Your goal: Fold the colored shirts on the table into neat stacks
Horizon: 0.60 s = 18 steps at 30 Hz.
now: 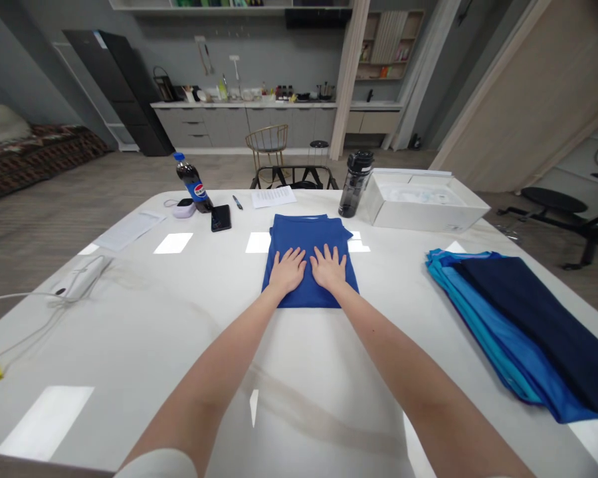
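Note:
A blue folded garment, apparently a T-shirt (309, 232), lies flat on the white table (219, 372) in front of me. My left hand (288, 271) rests palm down on its left half, with the fingers spread. On the right half, my right hand (327, 268) lies flat in the same way, fingers apart and pointing away from me. Both hands touch the cloth without gripping it. A short piece of the garment sticks out at its upper right edge.
To the right lies a pile of folded blue and navy clothes (523, 318). Behind stand a white box (423, 199) and a dark water bottle (355, 186). At the left are a cola bottle (193, 182), a phone (220, 218), papers (129, 230) and a power strip (82, 275) with cables.

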### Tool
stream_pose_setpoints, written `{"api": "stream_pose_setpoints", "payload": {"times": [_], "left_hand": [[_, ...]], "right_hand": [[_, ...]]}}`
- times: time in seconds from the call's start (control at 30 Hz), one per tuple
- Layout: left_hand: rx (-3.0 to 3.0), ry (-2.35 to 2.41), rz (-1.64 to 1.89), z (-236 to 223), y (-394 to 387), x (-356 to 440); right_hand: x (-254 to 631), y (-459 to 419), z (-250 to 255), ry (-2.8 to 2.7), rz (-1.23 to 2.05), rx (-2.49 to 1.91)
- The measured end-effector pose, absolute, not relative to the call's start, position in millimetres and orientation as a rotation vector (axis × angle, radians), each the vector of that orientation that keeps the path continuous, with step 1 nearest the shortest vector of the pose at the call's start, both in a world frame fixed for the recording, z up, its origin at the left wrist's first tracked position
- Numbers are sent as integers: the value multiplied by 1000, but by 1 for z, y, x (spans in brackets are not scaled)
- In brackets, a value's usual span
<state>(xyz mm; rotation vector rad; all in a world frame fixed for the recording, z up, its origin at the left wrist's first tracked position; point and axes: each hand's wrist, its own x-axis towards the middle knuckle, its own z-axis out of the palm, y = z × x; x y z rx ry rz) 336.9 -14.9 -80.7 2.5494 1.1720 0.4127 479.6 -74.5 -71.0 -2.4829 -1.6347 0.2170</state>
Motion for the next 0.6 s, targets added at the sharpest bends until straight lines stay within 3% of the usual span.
{"api": "stream_pose_setpoints", "payload": {"times": [0.2, 0.6], "left_hand": [[2519, 1286, 390, -81, -55, 318], [2580, 1256, 289, -77, -108, 273]], "right_hand": [[466, -126, -73, -1703, 71, -2397], [472, -206, -71, -1818, 152, -2369]]}}
